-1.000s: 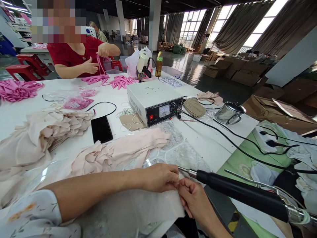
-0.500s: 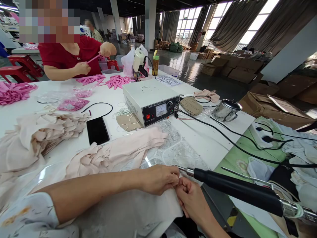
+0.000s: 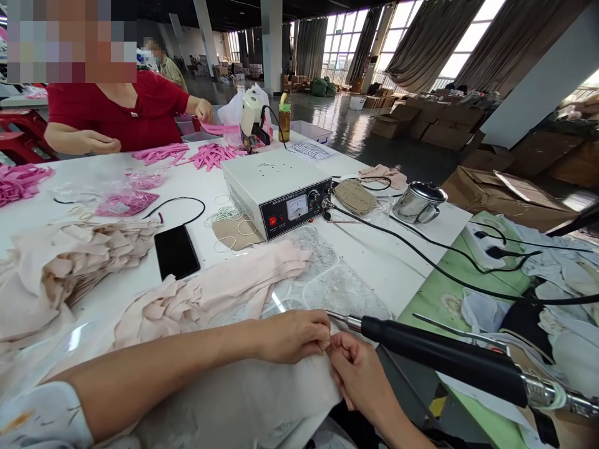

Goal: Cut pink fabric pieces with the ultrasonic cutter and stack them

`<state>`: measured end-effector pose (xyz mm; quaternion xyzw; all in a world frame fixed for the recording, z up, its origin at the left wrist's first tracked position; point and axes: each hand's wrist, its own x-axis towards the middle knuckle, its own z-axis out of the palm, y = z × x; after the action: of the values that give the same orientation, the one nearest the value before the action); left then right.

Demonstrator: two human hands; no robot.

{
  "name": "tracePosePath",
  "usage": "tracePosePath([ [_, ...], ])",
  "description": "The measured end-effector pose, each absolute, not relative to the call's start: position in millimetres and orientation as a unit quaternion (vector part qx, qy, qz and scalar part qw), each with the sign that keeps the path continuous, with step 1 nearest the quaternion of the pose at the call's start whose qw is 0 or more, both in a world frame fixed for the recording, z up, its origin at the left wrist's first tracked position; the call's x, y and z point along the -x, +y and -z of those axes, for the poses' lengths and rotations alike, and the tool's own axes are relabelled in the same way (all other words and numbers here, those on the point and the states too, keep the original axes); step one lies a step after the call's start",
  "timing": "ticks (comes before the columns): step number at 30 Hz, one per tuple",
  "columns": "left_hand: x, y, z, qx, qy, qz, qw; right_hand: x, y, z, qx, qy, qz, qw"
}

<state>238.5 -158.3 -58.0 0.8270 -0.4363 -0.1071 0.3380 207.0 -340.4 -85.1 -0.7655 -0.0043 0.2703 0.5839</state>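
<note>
Lower centre, left hand (image 3: 297,337) and right hand (image 3: 359,373) still pinch pale cloth (image 3: 281,390); upper left, a co-worker's hands (image 3: 203,111) have moved farther apart.

Big hall around you. Tall windows (image 3: 339,50) upper centre to upper right, daylight coming in, gray curtains (image 3: 425,50) hanging partly across. Dark ceiling (image 3: 238,14) up top. White pillar (image 3: 272,50) top centre; you see a slanted column (image 3: 538,81) upper right. Dark glossy floor (image 3: 345,134) mirrors window light. Red stools (image 3: 17,146) far left, cartons (image 3: 449,132) piled right. Your white table (image 3: 374,271) spans mid-frame.
</note>
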Motion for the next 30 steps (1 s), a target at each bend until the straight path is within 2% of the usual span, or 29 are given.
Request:
tracePosePath([
  [9,-232,-150,63,-0.86,-0.412,0.034,0.298,-205,-353,90,0.784,-0.035,-0.26,0.562],
  [14,-221,-146,64,-0.861,-0.45,-0.016,0.236,-208,-361,90,0.842,-0.091,-0.13,0.515],
  [21,-211,-144,64,-0.839,-0.53,-0.105,0.072,-216,-359,98,0.87,-0.231,0.037,0.433],
  [30,-208,-140,59,-0.821,-0.555,-0.122,0.055,-193,-369,96,0.819,-0.388,0.159,0.392],
])
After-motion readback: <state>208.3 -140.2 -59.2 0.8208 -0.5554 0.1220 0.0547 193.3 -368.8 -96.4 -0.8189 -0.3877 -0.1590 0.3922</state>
